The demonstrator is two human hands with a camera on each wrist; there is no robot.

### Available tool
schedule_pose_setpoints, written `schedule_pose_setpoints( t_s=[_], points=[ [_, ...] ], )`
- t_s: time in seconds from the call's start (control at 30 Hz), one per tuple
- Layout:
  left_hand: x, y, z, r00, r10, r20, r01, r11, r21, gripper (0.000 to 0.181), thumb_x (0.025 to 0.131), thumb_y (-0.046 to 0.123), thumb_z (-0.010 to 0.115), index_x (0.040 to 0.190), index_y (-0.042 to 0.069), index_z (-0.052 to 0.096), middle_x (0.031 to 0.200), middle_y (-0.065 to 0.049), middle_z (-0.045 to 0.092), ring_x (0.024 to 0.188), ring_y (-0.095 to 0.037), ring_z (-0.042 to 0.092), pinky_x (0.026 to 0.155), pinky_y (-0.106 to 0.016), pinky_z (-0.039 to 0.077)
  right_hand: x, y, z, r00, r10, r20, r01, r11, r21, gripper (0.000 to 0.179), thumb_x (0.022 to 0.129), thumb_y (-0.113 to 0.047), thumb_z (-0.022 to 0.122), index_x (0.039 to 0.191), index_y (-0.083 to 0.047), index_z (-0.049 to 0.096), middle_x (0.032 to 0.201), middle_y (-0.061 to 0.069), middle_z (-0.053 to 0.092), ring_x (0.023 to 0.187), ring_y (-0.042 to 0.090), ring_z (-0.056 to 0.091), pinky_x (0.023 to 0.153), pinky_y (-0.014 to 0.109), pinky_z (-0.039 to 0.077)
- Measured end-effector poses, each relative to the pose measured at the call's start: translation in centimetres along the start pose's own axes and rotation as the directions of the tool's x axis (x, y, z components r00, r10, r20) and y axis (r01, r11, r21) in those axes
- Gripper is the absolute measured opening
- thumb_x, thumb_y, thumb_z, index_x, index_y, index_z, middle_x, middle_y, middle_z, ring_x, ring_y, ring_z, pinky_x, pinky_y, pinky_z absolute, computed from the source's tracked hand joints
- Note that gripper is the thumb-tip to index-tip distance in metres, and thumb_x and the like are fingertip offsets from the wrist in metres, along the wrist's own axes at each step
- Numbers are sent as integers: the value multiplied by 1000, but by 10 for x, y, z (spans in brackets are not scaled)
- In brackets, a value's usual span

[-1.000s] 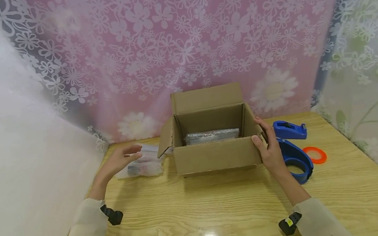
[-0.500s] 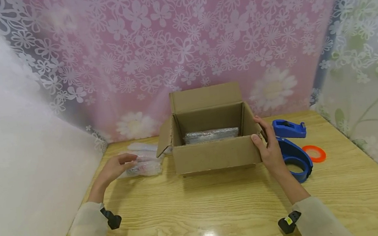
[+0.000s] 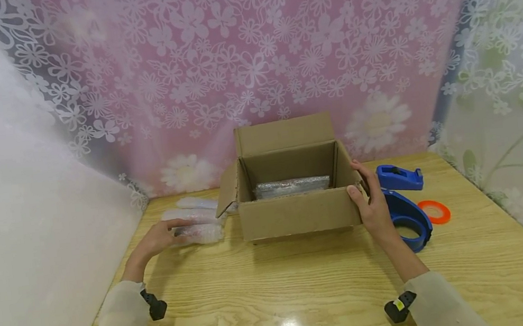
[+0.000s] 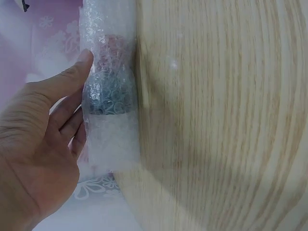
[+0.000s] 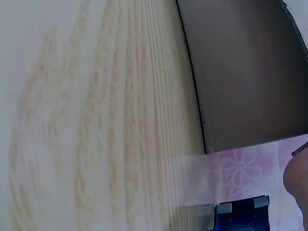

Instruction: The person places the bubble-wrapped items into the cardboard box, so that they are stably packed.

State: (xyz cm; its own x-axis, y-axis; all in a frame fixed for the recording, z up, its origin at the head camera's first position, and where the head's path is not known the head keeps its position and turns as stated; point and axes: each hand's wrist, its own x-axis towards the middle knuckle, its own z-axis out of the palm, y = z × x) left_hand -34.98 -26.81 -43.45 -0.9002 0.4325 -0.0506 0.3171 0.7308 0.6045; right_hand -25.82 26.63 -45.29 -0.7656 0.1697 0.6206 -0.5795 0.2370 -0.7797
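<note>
In the head view my left hand (image 3: 159, 239) is at the near one of several bubble-wrapped packages (image 3: 204, 234) on the left of the table. Through the wrap of that package (image 4: 111, 94), the left wrist view shows reddish and dark parts; my thumb lies against its side and my fingers reach behind it. My right hand (image 3: 375, 215) grips the right front corner of an open cardboard box (image 3: 298, 216), thumb on the front wall and fingers on the right side. Inside the box lies a flat bubble-wrapped item (image 3: 293, 187). Only part of the right hand shows in the right wrist view.
Right of the box are a blue tape dispenser (image 3: 400, 178), a blue hand-held tape holder (image 3: 412, 209) and an orange-red ring (image 3: 444, 211). The box's left flap (image 3: 227, 188) leans outward close to the packages. A floral curtain (image 3: 251, 68) hangs behind the table.
My left hand has come down and slightly left onto the near bubble-wrapped package, fingers now about its end. My right hand and the box hold their place.
</note>
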Motion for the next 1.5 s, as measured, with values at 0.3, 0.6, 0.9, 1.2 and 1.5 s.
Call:
schedule_pose_setpoints(
  t_s=[0.3, 0.6, 0.9, 1.2, 1.5],
  points=[
    [-3, -9, 8, 1000, -10, -28, 11, 1000, 12, 54, 97, 20, 77, 148, 20, 60, 156, -24, 47, 140, -53, 42, 105, -67, 45, 0, 1, 1, 1000, -16, -4, 16, 1000, -2, 56, 105, 1, 53, 158, -9, 42, 165, 5, 36, 155, 17, 28, 127, 33, 20],
    [-3, -15, 14, 998, 53, -38, -52, 999, 15, 60, 94, 10, 78, 150, 17, 58, 158, -21, 47, 140, -53, 43, 104, -66, 47, 0, 2, -2, 1000, 2, 2, -2, 1000, 5, 57, 105, -2, 55, 159, -14, 42, 165, 2, 36, 156, 16, 26, 129, 41, 18],
    [-8, -14, 12, 991, 118, -65, -114, 992, 57, 57, 92, 8, 79, 146, 14, 62, 152, -21, 54, 137, -51, 48, 104, -66, 47, -1, 1, 0, 1000, -7, -3, 7, 1000, 4, 55, 105, 2, 52, 158, -5, 40, 166, 15, 32, 156, 18, 25, 128, 38, 17],
    [-18, -14, -6, 991, 100, -89, -89, 989, 114, 54, 93, 19, 80, 144, 9, 63, 141, -20, 63, 132, -49, 53, 102, -64, 49, -1, -5, 1, 1000, -9, 5, 9, 1000, -5, 55, 105, 2, 52, 158, -8, 41, 165, 9, 35, 156, 17, 26, 128, 39, 19],
    [-24, 13, -37, 990, 29, -141, -20, 998, 66, 61, 96, 24, 77, 152, 11, 55, 153, -23, 51, 140, -50, 44, 109, -68, 41, -4, -35, 4, 1000, 17, 11, -17, 1000, 11, 53, 105, 0, 52, 157, -1, 40, 166, 17, 32, 156, 19, 26, 129, 50, 16]
  ],
)
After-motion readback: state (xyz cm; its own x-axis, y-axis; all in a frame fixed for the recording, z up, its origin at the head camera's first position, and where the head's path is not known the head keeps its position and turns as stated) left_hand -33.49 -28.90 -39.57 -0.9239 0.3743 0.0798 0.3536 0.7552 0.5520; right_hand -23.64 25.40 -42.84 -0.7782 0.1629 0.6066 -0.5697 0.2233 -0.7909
